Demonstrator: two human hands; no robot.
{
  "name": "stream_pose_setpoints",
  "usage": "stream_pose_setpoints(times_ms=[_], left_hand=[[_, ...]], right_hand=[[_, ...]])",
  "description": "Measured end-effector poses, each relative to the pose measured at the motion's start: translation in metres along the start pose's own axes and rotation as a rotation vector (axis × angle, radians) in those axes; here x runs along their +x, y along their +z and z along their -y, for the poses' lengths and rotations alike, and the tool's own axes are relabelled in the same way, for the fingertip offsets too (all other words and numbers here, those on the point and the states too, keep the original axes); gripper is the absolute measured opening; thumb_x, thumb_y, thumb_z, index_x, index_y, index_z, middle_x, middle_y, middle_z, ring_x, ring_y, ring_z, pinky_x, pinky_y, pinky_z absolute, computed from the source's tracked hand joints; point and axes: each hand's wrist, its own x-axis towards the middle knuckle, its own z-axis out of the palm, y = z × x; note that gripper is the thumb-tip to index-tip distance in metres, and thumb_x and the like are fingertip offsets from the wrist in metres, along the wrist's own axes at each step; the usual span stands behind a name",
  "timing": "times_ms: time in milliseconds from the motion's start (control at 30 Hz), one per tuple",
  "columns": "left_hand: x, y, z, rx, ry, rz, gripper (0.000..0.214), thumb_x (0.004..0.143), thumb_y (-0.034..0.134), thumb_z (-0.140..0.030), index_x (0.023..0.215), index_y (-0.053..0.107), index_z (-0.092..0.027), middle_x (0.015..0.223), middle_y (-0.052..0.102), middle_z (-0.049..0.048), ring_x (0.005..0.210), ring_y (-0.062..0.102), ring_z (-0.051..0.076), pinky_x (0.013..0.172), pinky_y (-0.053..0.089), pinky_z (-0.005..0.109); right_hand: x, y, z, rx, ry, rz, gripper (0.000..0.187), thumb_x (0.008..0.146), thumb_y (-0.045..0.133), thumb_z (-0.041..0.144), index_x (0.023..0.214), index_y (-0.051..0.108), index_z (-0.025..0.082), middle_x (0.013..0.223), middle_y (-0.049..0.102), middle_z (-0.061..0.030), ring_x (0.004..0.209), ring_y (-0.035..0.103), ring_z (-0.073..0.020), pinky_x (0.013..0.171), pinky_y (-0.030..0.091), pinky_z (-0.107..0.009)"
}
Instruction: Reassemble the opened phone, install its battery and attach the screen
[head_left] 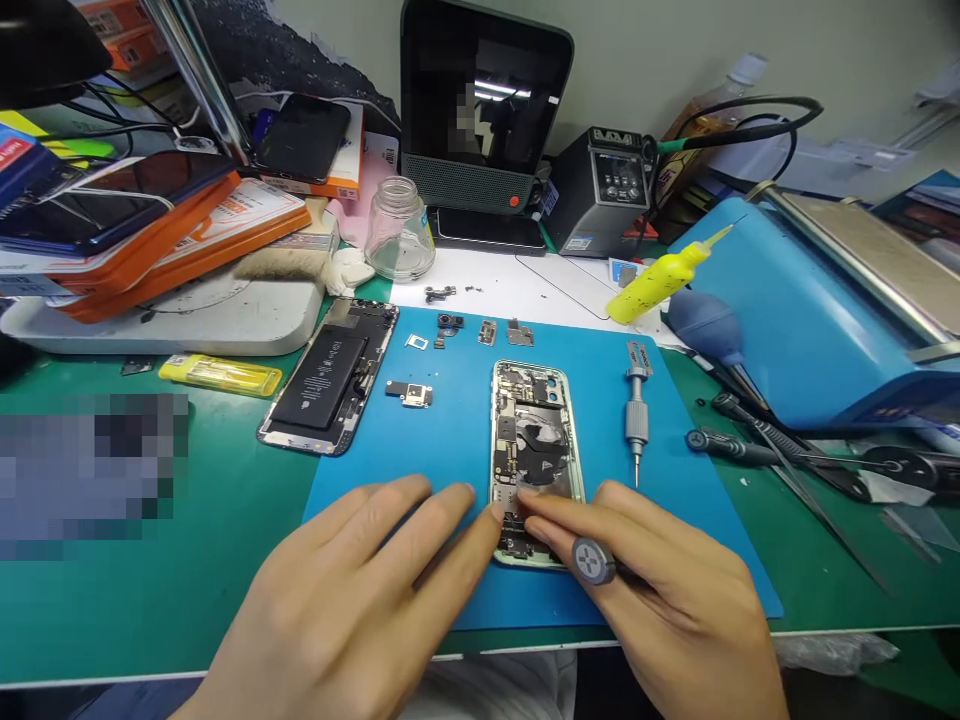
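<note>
An opened phone housing (537, 440) with bare boards lies upright on the blue mat (420, 450). My left hand (367, 590) rests flat on the mat, fingers stretched out, its fingertips touching the housing's lower left edge. My right hand (660, 590) is closed around a grey screwdriver (594, 561), whose round cap points toward me; its tip is hidden under my fingers at the housing's lower part. A second opened phone with a black battery (330, 375) lies at the mat's left edge.
Small loose parts (450, 325) lie along the mat's top. Another silver screwdriver (637, 410) lies right of the housing. A yellow glue bottle (660, 280), a glass jar (397, 230), a soldering station (600, 190), tweezers and tools (765, 440) and a blue machine (810, 320) crowd the back and right.
</note>
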Motion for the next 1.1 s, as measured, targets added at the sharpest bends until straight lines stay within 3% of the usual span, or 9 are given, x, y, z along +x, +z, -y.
stream_pose_setpoints(times_ms=[133, 267, 433, 667, 767, 900, 1000, 1100], left_hand=[[-0.004, 0.004, -0.003, -0.019, -0.008, -0.014, 0.044, 0.119, 0.034, -0.017, 0.146, 0.069, -0.019, 0.140, 0.075, 0.0044, 0.125, 0.061, 0.024, 0.113, 0.039, 0.037], [-0.002, 0.004, -0.004, -0.086, -0.029, -0.023, 0.047, 0.121, 0.029, -0.024, 0.147, 0.068, -0.021, 0.137, 0.077, 0.0038, 0.123, 0.061, 0.025, 0.111, 0.037, 0.039], [0.002, 0.007, -0.001, -0.151, 0.005, 0.021, 0.049, 0.121, 0.027, -0.028, 0.146, 0.068, -0.024, 0.135, 0.078, 0.0012, 0.119, 0.062, 0.025, 0.103, 0.038, 0.041], [0.003, 0.013, 0.000, -0.125, 0.009, -0.001, 0.045, 0.121, 0.031, -0.026, 0.144, 0.069, -0.023, 0.129, 0.077, 0.0032, 0.113, 0.062, 0.025, 0.100, 0.039, 0.040], [0.005, 0.014, -0.004, -0.123, 0.003, -0.017, 0.045, 0.121, 0.029, -0.024, 0.143, 0.069, -0.023, 0.128, 0.076, 0.0035, 0.112, 0.062, 0.024, 0.101, 0.039, 0.040], [0.006, 0.014, -0.008, -0.139, -0.051, -0.008, 0.049, 0.121, 0.024, -0.026, 0.141, 0.069, -0.026, 0.128, 0.076, 0.0023, 0.112, 0.063, 0.023, 0.101, 0.040, 0.040], [0.005, 0.012, -0.007, -0.113, -0.014, -0.005, 0.050, 0.122, 0.024, -0.030, 0.142, 0.069, -0.025, 0.129, 0.077, 0.0034, 0.114, 0.066, 0.024, 0.100, 0.042, 0.041], [0.007, 0.010, -0.002, -0.074, 0.066, -0.021, 0.036, 0.120, 0.043, -0.031, 0.138, 0.073, -0.022, 0.126, 0.079, 0.0036, 0.113, 0.069, 0.023, 0.095, 0.045, 0.039]], right_hand=[[-0.004, 0.002, 0.001, -0.039, 0.191, -0.216, 0.038, 0.104, 0.075, 0.028, 0.138, 0.077, 0.042, 0.097, 0.072, 0.0014, 0.076, 0.065, -0.0113, 0.065, 0.055, -0.018], [-0.006, 0.001, 0.000, 0.153, 0.297, -0.417, 0.056, 0.110, 0.063, 0.035, 0.164, 0.054, 0.042, 0.099, 0.066, -0.0019, 0.086, 0.063, -0.0143, 0.077, 0.058, -0.021], [-0.010, -0.003, 0.001, 0.332, 0.301, -0.457, 0.059, 0.110, 0.063, 0.029, 0.165, 0.051, 0.044, 0.102, 0.068, -0.0024, 0.090, 0.068, -0.0138, 0.087, 0.062, -0.024], [-0.015, 0.000, 0.005, 0.261, 0.282, -0.426, 0.058, 0.111, 0.062, 0.027, 0.165, 0.050, 0.042, 0.099, 0.075, 0.0002, 0.092, 0.074, -0.0127, 0.085, 0.063, -0.021], [-0.020, -0.003, 0.007, 0.097, 0.273, -0.475, 0.054, 0.106, 0.071, 0.029, 0.158, 0.061, 0.041, 0.108, 0.079, -0.0005, 0.098, 0.077, -0.0161, 0.093, 0.063, -0.027], [-0.023, -0.020, -0.006, -0.380, 0.347, -0.675, 0.049, 0.104, 0.075, 0.038, 0.152, 0.069, 0.038, 0.124, 0.082, -0.0043, 0.111, 0.077, -0.0270, 0.108, 0.057, -0.044], [-0.019, -0.034, -0.025, -0.733, 0.339, -0.489, 0.048, 0.110, 0.061, 0.049, 0.154, 0.068, 0.029, 0.129, 0.081, -0.0110, 0.110, 0.078, -0.0342, 0.096, 0.058, -0.048], [-0.011, -0.039, -0.038, -0.951, 0.280, -0.310, 0.050, 0.114, 0.049, 0.049, 0.149, 0.070, 0.021, 0.123, 0.081, -0.0140, 0.105, 0.078, -0.0354, 0.080, 0.055, -0.045]])
